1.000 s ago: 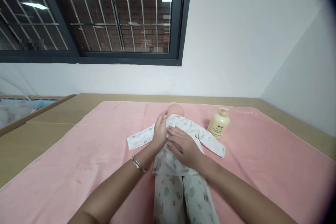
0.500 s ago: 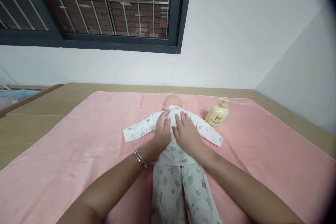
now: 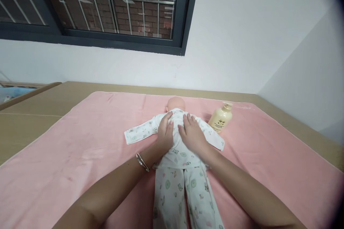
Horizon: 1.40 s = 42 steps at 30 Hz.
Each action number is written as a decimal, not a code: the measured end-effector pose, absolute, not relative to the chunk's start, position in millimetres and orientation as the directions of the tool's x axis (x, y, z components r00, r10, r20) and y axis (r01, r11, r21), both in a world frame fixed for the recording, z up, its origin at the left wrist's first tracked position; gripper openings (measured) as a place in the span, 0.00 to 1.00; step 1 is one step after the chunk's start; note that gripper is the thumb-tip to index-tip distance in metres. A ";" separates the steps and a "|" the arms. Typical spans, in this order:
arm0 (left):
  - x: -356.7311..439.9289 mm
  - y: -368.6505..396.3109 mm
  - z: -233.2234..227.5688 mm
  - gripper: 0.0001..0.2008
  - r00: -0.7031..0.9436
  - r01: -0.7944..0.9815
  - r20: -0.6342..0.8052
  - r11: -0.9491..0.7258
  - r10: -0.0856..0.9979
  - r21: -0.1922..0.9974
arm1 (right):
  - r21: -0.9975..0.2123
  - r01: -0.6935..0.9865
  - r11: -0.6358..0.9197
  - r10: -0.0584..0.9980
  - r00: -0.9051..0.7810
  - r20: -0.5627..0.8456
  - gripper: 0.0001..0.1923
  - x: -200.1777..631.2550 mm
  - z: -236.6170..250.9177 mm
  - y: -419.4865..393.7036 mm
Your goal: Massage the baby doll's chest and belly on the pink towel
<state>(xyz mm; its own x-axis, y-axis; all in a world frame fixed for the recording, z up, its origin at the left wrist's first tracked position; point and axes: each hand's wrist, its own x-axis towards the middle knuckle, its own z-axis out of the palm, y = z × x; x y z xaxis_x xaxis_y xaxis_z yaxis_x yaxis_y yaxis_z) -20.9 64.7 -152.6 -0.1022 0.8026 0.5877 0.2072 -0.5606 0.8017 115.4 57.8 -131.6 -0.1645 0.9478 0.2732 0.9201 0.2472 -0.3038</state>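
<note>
Bare pink blanket (image 3: 80, 157) both sides; only bottle (image 3: 220, 117) beside doll's (image 3: 177, 143) far sleeve.

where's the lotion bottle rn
In the head view the lotion bottle stands on the pink blanket, right of the doll, just beyond its outstretched sleeve.

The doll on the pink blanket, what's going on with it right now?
A person has both hands flat on a baby doll that lies on a pink blanket. The left hand and right hand rest side by side, open, on its printed top. The doll's sleeves are spread out to the sides. A cream pump bottle stands just beyond one sleeve.
</note>
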 end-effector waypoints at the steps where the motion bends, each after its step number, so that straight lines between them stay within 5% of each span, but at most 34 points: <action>1: -21.4 64.9 -153.0 0.20 -0.100 0.209 0.588 -0.561 0.803 0.801 | -0.267 0.924 0.275 0.935 -0.193 0.297 0.33 109.0 -131.6 49.0; 5: -22.5 66.4 -154.4 0.19 -0.075 0.231 0.590 -0.562 0.804 0.794 | -0.136 0.791 0.597 0.772 -0.519 0.367 0.25 101.7 -123.9 39.4; 8: -21.7 67.4 -154.5 0.19 -0.076 0.243 0.588 -0.557 0.805 0.794 | -0.179 0.696 0.696 0.705 -0.613 0.356 0.22 115.9 -120.2 59.7; 13: -19.7 67.4 -152.4 0.18 -0.072 0.269 0.558 -0.523 0.827 0.809 | -0.348 0.820 0.453 0.873 -0.329 0.361 0.27 130.4 -128.7 80.9; 19: -21.9 66.1 -153.4 0.19 -0.098 0.221 0.570 -0.541 0.816 0.812 | -0.208 0.952 0.224 0.940 -0.154 0.305 0.34 108.1 -132.0 46.3; 24: -24.8 67.0 -157.3 0.22 -0.096 0.130 0.626 -0.614 0.774 0.779 | -0.073 0.819 0.569 0.784 -0.514 0.348 0.26 101.6 -120.8 36.5; 28: -24.8 68.5 -159.8 0.23 -0.069 0.128 0.668 -0.658 0.741 0.742 | -0.149 0.695 0.703 0.700 -0.641 0.314 0.20 115.1 -112.2 58.3; 34: -24.3 67.0 -156.8 0.22 -0.055 0.177 0.677 -0.660 0.734 0.730 | -0.292 0.795 0.532 0.839 -0.445 0.314 0.26 124.5 -117.7 73.7; 42: -23.3 63.7 -155.9 0.19 -0.109 0.286 0.656 -0.608 0.747 0.741 | -0.185 0.953 0.242 0.936 -0.179 0.301 0.33 107.0 -127.1 46.8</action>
